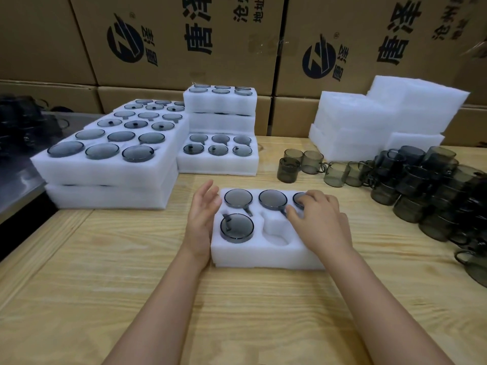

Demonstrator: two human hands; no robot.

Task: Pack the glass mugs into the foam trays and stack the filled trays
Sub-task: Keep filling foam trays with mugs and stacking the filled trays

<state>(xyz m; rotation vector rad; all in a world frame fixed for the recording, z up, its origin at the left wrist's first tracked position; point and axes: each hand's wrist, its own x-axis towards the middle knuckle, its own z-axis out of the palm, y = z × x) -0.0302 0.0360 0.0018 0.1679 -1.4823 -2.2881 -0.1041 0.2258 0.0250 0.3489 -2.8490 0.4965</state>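
Lays left hand flat against left wall of foam tray on tabletop, fingers straight, slightly apart; curls right hand fingers over mug seated in far-right pocket. Beyond: loose mugs at right, filled trays stacked at left.

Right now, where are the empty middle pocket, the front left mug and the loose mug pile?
empty middle pocket [278, 237], head view, foam floor
front left mug [237, 227], head view, round top
loose mug pile [416, 180], head view, a dark mug
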